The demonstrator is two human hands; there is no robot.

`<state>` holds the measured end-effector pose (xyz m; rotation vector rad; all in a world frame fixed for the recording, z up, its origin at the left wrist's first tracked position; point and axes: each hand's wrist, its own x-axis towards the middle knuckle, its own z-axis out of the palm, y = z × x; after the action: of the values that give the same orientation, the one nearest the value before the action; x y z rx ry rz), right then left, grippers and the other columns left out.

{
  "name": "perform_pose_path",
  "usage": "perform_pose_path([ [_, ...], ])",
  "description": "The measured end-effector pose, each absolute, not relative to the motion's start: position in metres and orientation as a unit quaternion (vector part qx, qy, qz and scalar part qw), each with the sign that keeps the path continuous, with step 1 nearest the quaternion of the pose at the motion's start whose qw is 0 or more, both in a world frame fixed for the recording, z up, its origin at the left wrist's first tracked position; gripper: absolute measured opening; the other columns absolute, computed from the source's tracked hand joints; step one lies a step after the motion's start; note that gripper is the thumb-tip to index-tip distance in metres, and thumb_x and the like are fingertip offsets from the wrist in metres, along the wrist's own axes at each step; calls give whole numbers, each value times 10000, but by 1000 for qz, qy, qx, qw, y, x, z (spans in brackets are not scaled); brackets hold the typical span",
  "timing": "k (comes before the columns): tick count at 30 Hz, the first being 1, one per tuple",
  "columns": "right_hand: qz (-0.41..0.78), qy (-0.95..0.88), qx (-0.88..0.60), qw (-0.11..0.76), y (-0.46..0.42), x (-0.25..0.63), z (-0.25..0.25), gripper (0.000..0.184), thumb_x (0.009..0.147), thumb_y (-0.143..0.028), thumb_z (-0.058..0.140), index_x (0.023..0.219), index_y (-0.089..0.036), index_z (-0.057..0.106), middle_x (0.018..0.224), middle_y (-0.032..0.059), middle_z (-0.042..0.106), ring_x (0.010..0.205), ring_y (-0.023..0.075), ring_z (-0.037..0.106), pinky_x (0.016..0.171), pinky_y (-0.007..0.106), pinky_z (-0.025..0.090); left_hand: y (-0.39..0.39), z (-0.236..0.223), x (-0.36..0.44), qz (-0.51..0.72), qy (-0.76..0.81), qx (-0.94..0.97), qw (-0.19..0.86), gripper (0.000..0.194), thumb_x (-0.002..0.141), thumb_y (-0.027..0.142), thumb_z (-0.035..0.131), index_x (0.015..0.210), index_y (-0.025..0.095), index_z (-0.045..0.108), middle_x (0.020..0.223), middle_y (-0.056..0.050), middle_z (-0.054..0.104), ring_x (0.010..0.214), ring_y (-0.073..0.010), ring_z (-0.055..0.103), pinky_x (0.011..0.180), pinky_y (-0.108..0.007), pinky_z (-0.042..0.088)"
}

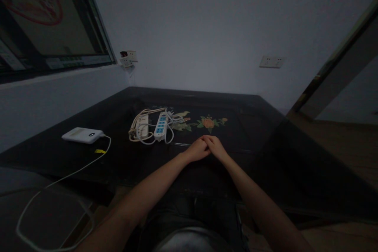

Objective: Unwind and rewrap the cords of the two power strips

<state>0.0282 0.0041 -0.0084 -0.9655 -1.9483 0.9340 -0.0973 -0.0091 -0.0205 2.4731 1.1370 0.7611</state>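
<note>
My left hand (197,150) and my right hand (217,147) rest together near the front of a dark table (260,126). The fingers of my right hand lie over those of my left, both hands closed, with no object showing in them. Just beyond, to the left, lies a white power strip (161,126) with blue sockets. Beside it is a cream power strip (143,126) with its cable (136,120) looped around it. Neither hand touches the strips. Much of the left fingers is hidden.
At the left, a white power bank-like device (82,135) has a white cable (73,173) running off the table edge. A yellow tag (100,151) lies near it. A flower pattern (207,122) decorates the tabletop. Wall sockets (271,62) and a window (59,47) are behind.
</note>
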Motion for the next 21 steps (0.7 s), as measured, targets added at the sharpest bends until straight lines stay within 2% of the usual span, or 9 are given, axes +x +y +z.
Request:
perform_pose_path([
  [6, 365, -766, -376, 372, 4, 28, -9, 402, 893, -352, 382, 887, -153, 731, 867, 84, 721, 830, 223, 641, 768, 314, 469, -9, -20, -97, 268, 386, 870, 152, 261, 800, 139, 516, 1009, 72, 659, 1043, -147, 694, 1012, -233, 627, 975, -364, 443],
  [21, 363, -765, -381, 371, 4, 29, -8, 379, 885, -332, 396, 878, -151, 728, 887, 88, 723, 838, 225, 647, 785, 319, 471, -10, -19, -98, 264, 388, 869, 153, 258, 796, 139, 522, 1008, 86, 658, 1059, -137, 691, 1030, -229, 620, 981, -365, 437],
])
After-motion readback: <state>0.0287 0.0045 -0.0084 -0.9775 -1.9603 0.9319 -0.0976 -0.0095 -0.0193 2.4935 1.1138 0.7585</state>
